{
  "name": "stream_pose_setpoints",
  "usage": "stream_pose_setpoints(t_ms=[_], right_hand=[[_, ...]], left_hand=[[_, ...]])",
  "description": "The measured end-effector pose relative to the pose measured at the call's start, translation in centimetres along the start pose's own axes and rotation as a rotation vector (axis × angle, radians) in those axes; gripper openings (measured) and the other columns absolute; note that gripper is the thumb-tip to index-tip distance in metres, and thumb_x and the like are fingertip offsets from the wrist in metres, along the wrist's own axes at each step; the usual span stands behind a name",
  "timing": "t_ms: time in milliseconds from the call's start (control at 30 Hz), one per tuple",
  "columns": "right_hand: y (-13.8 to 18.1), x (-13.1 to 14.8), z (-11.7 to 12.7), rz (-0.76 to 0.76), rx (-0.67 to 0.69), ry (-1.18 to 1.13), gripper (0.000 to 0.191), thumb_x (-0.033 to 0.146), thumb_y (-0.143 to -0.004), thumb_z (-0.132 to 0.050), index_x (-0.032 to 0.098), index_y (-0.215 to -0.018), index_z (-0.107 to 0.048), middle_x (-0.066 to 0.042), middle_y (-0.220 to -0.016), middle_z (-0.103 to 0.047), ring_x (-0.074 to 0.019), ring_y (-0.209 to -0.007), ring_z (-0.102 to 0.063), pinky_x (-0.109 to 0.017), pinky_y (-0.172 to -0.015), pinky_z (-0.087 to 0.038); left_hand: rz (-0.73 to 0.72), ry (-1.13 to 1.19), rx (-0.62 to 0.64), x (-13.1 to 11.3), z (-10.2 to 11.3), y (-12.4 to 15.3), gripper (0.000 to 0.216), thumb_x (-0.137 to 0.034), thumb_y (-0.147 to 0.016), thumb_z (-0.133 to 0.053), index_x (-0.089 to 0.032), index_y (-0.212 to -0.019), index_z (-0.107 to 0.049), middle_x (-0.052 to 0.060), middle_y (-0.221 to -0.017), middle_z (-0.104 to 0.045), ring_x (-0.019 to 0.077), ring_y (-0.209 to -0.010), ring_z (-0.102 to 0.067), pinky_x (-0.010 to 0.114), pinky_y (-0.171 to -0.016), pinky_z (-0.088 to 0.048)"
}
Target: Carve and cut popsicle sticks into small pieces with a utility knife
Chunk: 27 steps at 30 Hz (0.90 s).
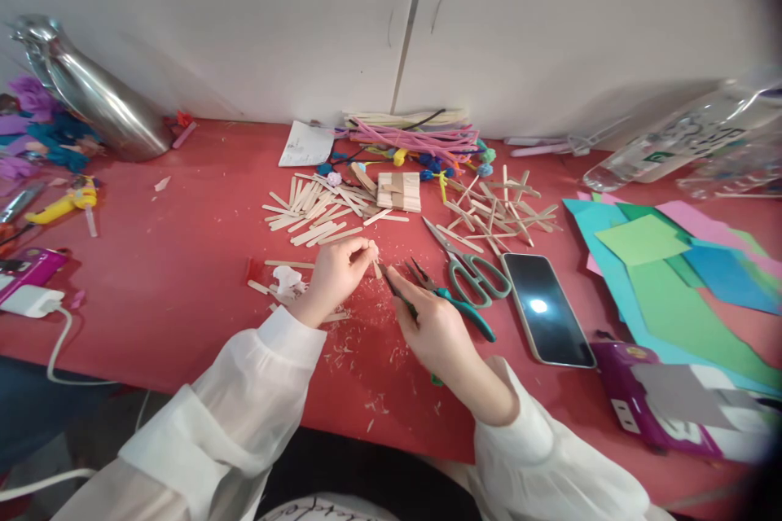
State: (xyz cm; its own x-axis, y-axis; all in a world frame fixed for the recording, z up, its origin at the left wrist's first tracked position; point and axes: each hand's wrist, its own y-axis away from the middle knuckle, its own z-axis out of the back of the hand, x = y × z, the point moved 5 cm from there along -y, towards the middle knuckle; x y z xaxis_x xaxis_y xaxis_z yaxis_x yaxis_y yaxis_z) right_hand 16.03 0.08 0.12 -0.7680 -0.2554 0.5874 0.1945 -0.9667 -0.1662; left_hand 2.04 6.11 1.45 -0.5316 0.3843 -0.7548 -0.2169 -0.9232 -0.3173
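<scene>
My left hand [335, 273] is closed in a pinch on a small piece of wooden craft stick [374, 254], held just above the red table [183, 260]. My right hand [431, 326] is wrapped round a green-handled cutting tool [400, 293] whose tip points at that stick piece. Wood shavings [366, 342] lie scattered under both hands. A heap of craft sticks [318, 207] lies just beyond my left hand, and a small panel of joined sticks [399, 190] sits behind it.
Green-handled scissors [470, 269], small pliers [452, 301] and a phone [546, 308] lie right of my hands. More sticks [501, 207], pipe cleaners [415, 138], coloured paper [678, 277], a plastic bottle [678, 138], a glue gun [64, 203] and a metal jug [91, 98] ring the table.
</scene>
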Motion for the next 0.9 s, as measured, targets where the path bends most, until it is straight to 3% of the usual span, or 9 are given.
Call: stream_pose_setpoints(t_ms=[200,333,567,800,900], right_hand=[[0.3,0.6,-0.4,0.099,-0.043,0.284,0.048,0.012,-0.079,-0.038,0.014,-0.124,-0.056,-0.009,-0.076,-0.07,-0.017,-0.05,-0.062,-0.023,-0.04,-0.039],[0.2,0.9,-0.4,0.091,-0.01,0.272,0.052,0.01,-0.077,-0.037,0.01,-0.125,-0.055,-0.01,-0.07,-0.069,-0.0165,-0.046,-0.06,-0.023,-0.04,-0.038],[0.0,-0.2,-0.4,-0.14,0.087,-0.275,0.049,0.021,-0.08,-0.041,0.01,-0.127,-0.053,0.0,-0.054,-0.06,-0.0116,-0.04,-0.048,-0.022,-0.04,-0.039],[-0.1,-0.8,-2.0,-0.489,0.148,-0.929,0.06,0.034,-0.073,-0.054,0.013,-0.129,-0.049,0.001,-0.065,-0.061,-0.0088,-0.037,-0.048,-0.023,-0.035,-0.041],[-0.2,-1.0,-2.0,-0.491,0.166,-0.966,0.062,0.036,-0.073,-0.055,0.011,-0.129,-0.048,-0.001,-0.069,-0.062,-0.009,-0.038,-0.048,-0.024,-0.036,-0.041]], left_hand=[[-0.002,-0.065,0.012,-0.4,-0.1,0.2,0.021,-0.026,-0.086,-0.049,-0.016,-0.07,-0.058,0.0,-0.064,-0.063,0.0118,-0.061,-0.057,0.02,-0.062,-0.041],[-0.026,-0.075,0.021,-0.7,-0.2,0.3,0.022,-0.026,-0.087,-0.048,-0.017,-0.069,-0.059,0.0,-0.068,-0.065,0.0114,-0.063,-0.058,0.02,-0.062,-0.042],[-0.047,-0.049,0.029,-0.8,-0.4,0.6,0.026,-0.024,-0.088,-0.045,-0.017,-0.067,-0.058,0.0,-0.07,-0.065,0.0113,-0.064,-0.058,0.02,-0.063,-0.042],[-0.013,-0.022,0.012,-0.3,-0.1,0.2,0.022,-0.023,-0.086,-0.046,-0.016,-0.069,-0.058,0.001,-0.068,-0.064,0.0123,-0.065,-0.059,0.021,-0.063,-0.042],[0.002,0.001,0.009,-0.1,-0.1,0.1,0.022,-0.023,-0.086,-0.046,-0.017,-0.068,-0.057,-0.001,-0.064,-0.062,0.0116,-0.061,-0.057,0.02,-0.062,-0.042]])
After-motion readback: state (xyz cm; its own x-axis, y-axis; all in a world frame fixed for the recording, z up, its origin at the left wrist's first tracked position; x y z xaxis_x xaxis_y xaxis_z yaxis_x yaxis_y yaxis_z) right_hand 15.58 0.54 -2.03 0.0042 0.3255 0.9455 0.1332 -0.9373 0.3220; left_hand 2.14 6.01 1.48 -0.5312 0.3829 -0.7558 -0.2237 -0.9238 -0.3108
